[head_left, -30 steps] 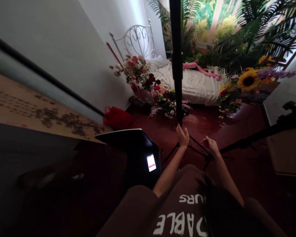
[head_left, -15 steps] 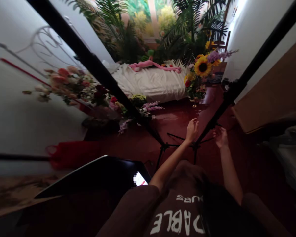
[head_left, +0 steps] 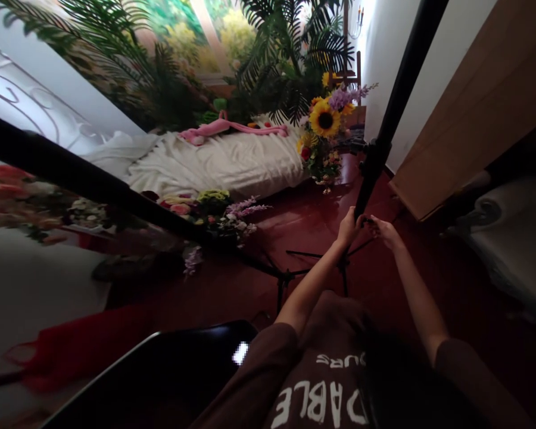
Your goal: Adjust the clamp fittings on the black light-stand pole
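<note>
Two black stands rise from the floor on thin tripod legs. My left hand (head_left: 348, 226) is wrapped round the lower part of the right stand's pole (head_left: 390, 107). To its right, my right hand (head_left: 384, 231) has its fingers bent at a small dark knob or lever on that same pole; the fingertips look pressed on it, though the part is too small to make out well. The left stand's pole (head_left: 93, 185) slants across the view, touched by neither hand.
A white-draped bench (head_left: 232, 161) with a pink plush toy (head_left: 212, 128) stands ahead. Sunflowers (head_left: 325, 119) are at its right end, more flowers (head_left: 232, 214) before it. A brown board (head_left: 446, 131) leans at right; a dark glossy panel (head_left: 174, 363) is lower left.
My left hand has closed round the right pole, and my right hand has moved left to its knob. The view has turned, shifting both poles and the bench leftward.
</note>
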Demonstrator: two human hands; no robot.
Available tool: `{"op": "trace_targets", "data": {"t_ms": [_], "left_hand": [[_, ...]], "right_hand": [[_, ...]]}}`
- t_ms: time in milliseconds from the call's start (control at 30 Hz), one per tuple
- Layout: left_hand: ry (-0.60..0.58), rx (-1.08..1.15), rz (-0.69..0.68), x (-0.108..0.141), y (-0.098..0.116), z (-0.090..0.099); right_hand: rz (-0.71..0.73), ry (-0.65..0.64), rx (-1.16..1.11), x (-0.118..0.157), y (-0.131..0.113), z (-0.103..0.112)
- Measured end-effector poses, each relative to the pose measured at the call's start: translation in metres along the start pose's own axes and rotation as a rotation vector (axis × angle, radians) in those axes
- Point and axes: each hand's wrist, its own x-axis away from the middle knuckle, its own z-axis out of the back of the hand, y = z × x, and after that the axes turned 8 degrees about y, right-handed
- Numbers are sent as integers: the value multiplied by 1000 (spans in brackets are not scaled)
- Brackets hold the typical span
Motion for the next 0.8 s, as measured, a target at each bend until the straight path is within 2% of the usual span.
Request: {"op": "trace_targets", "data": {"t_ms": [100,200,367,467,633,733,800], "left_hand": [[22,-63,10,2,3,-1],[23,-85,16,2,5,-1],[30,-94,16,1,4,-2],[21,-102,28,2,3,-1],[16,-100,17,2,2,0],[17,-80,2,3,3,1],[16,-69,0,3,3,1]], "right_hand": [[44,-93,21,-6,-2,8],[204,-115,82,-8,-1,12],[619,18,262,-1,1,12],[810,101,374,5,3,9],[905,198,473,12,5,5],[930,120,492,19,-9,2],[940,72,429,26,-30,-3]]}}
